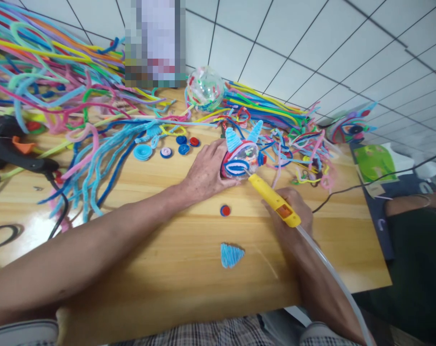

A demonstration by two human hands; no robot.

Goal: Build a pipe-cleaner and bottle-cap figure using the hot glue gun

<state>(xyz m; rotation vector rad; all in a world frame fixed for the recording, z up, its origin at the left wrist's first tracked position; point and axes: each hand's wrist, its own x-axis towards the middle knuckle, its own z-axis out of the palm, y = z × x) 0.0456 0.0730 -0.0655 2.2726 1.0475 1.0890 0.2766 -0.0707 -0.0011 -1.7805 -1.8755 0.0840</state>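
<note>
left hand (208,172) grips the horned ball (244,154); right hand (293,211) grips the glue gun (274,198), its tip at the ball.

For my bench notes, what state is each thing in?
Clear plastic ball with blue fuzzy horns: decorated, held in left hand
Yellow plastic glue gun: held in right hand, tip at horned ball
Black plastic glue gun, orange trigger: not held
Clear round plastic ball: hornless, not held
Blue fuzzy triangle: loose
Red and blue round coil: loose
Multicoloured fuzzy stems: loose, many tangled
</note>
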